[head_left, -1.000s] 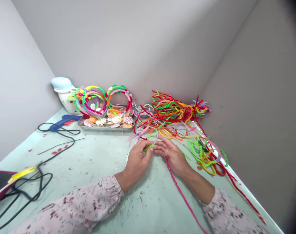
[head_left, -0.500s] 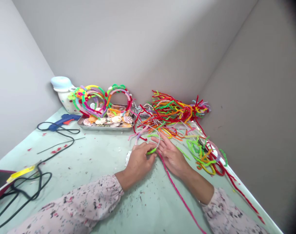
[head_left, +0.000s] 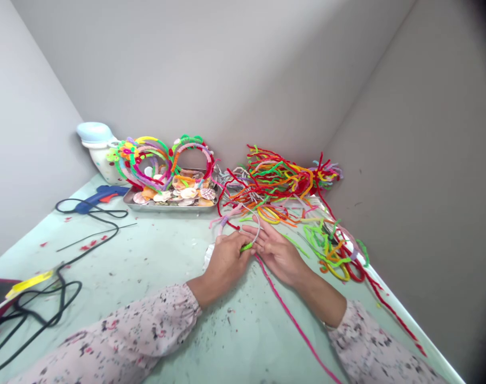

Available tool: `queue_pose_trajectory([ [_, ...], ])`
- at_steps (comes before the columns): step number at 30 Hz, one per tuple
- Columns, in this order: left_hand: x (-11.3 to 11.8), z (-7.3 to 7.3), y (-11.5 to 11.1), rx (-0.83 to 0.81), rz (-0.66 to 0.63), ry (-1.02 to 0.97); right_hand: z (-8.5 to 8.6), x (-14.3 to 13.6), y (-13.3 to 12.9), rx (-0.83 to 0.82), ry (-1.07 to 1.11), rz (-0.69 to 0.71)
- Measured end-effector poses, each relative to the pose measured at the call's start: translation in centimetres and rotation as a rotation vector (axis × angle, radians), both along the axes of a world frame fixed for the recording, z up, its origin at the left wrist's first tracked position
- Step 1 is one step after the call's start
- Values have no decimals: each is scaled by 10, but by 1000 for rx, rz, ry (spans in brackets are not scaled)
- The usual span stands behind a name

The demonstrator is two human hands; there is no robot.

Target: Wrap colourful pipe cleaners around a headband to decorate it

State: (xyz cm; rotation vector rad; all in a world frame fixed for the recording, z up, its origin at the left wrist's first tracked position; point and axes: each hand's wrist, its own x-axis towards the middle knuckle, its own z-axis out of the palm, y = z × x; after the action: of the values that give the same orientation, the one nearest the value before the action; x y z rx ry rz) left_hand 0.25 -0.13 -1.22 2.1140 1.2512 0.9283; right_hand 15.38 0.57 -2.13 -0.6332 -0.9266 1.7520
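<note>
My left hand point(head_left: 225, 264) pinches a thin grey headband point(head_left: 259, 226) by a part wrapped in green pipe cleaner point(head_left: 246, 247). The bare band curves up from there, in front of my right fingers. My right hand point(head_left: 280, 253) lies close by, palm turned up and fingers stretched out against the band. A long pink pipe cleaner point(head_left: 293, 316) runs from between my hands down to the bottom edge of the view. Its upper end is hidden at the fingertips.
Finished fuzzy headbands point(head_left: 146, 165) rest on a metal tray point(head_left: 170, 209) of seashells. Colourful pipe cleaners point(head_left: 283, 178) are heaped behind my hands, with green and yellow pieces point(head_left: 326, 248) at right. A blue glue gun point(head_left: 93, 201), black cord point(head_left: 62, 298) and lidded white cup point(head_left: 104, 160) stand left.
The view has shifted slightly, so everything sits a little further left and up. My hands keep nearly the same pose around the headband; the left fingers have closed a little nearer the right palm.
</note>
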Motion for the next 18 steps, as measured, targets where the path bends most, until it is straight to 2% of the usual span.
queue_pose_trajectory([
  [5,-3,0,2,20,90,-44,-4,2,1,49,-71,-43],
  [9,-6,1,5,35,172,-132,-5,1,0,111,-260,-52],
  [12,-6,1,5,29,184,-144,-5,1,-2,121,-366,-36],
  [18,-5,3,-2,-32,153,-259,-3,1,-2,98,-309,-90],
])
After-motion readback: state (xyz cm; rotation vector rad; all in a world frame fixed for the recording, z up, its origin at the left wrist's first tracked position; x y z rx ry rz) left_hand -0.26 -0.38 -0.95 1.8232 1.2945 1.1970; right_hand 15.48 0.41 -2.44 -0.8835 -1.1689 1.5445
